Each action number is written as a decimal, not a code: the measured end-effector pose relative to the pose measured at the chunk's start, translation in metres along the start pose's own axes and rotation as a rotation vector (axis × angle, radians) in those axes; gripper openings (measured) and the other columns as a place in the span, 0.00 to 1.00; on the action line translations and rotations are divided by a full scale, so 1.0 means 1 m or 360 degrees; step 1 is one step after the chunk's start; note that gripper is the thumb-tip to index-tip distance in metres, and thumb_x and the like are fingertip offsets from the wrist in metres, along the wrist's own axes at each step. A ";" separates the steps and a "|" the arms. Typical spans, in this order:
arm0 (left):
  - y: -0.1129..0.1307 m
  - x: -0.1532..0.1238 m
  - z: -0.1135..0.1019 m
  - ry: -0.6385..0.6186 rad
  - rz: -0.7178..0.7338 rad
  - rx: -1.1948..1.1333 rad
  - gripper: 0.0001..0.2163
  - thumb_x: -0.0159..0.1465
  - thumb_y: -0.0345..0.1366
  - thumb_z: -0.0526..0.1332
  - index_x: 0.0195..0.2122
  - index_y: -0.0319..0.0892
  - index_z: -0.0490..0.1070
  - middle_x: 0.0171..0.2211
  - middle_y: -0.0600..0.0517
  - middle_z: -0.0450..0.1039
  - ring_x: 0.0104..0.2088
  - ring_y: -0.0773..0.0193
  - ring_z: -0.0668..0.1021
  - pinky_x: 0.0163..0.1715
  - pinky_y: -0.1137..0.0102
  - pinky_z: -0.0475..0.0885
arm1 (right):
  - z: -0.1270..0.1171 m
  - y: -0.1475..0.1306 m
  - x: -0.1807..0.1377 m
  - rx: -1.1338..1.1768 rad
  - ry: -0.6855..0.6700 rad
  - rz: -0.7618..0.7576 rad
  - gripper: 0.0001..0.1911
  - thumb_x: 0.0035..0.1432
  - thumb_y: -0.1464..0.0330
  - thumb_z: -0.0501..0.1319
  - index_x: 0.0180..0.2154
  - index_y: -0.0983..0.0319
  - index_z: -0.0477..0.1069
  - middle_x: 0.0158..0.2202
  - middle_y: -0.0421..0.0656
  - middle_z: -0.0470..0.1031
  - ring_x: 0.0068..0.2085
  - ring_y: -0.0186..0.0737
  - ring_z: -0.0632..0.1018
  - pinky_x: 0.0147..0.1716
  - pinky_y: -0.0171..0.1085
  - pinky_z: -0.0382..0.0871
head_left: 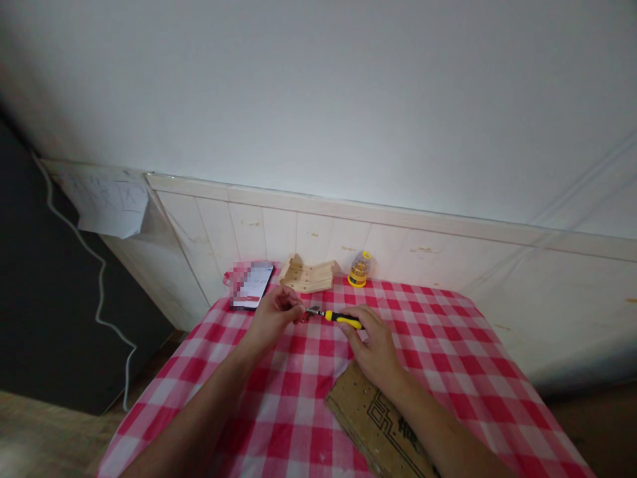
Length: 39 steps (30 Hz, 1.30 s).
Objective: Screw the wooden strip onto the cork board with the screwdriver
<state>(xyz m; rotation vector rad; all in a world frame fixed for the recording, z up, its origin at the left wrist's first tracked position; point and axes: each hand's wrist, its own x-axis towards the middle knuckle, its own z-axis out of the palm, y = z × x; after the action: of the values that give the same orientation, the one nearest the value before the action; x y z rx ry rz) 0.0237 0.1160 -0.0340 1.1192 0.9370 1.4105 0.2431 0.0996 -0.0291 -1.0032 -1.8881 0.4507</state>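
My right hand (369,338) is closed round the yellow and black handle of a screwdriver (343,319), which points left. Its tip meets a small metal piece (312,311) with some red near it, pinched in the fingertips of my left hand (279,312). That piece is too small to make out its kind, and my left fingers cover part of it. Just beyond both hands, a wooden piece with raised sides and several holes (311,277) rests on the cloth. To its right stands a clear and yellow screwdriver bit holder (359,269).
A red and white checked cloth (293,425) covers the table. Below my right forearm lies a brown cardboard piece (363,411) with black line markings. At the back left is a phone (256,282). White panelling (423,259) borders the far edge; a white cable (102,279) hangs at left.
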 end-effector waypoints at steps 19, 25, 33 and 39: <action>-0.026 0.000 -0.007 -0.0236 0.0181 0.1622 0.11 0.63 0.34 0.58 0.33 0.41 0.81 0.34 0.47 0.80 0.34 0.58 0.78 0.35 0.69 0.66 | -0.023 0.041 0.022 -0.0051 -0.0075 0.0772 0.15 0.55 0.75 0.61 0.45 0.62 0.76 0.45 0.49 0.82 0.47 0.45 0.82 0.46 0.42 0.75; -0.025 0.005 -0.006 -0.0246 0.0245 0.1867 0.12 0.65 0.34 0.56 0.34 0.41 0.80 0.35 0.46 0.79 0.36 0.60 0.77 0.38 0.70 0.67 | -0.032 0.051 0.024 -0.0424 -0.0238 0.0787 0.17 0.53 0.79 0.61 0.43 0.61 0.78 0.45 0.49 0.82 0.47 0.46 0.81 0.47 0.40 0.72; 0.019 -0.013 0.022 -0.0398 0.0218 0.2014 0.11 0.64 0.37 0.57 0.34 0.41 0.79 0.36 0.43 0.79 0.37 0.56 0.78 0.38 0.68 0.66 | -0.039 0.042 0.033 -0.0736 -0.0504 0.0682 0.13 0.52 0.79 0.62 0.38 0.62 0.79 0.38 0.47 0.83 0.40 0.45 0.82 0.35 0.34 0.68; 0.034 -0.067 0.039 -0.0593 0.0126 0.1955 0.11 0.61 0.37 0.60 0.40 0.41 0.79 0.39 0.42 0.80 0.39 0.53 0.79 0.38 0.66 0.67 | -0.068 0.008 0.016 -0.0782 -0.0479 0.0561 0.15 0.58 0.73 0.62 0.48 0.64 0.76 0.46 0.52 0.81 0.45 0.48 0.80 0.41 0.38 0.69</action>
<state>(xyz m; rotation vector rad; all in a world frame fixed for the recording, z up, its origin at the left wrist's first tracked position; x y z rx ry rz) 0.0529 0.0435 -0.0009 2.2191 1.5174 0.5193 0.3009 0.1112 0.0090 -1.6884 -2.1498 0.3582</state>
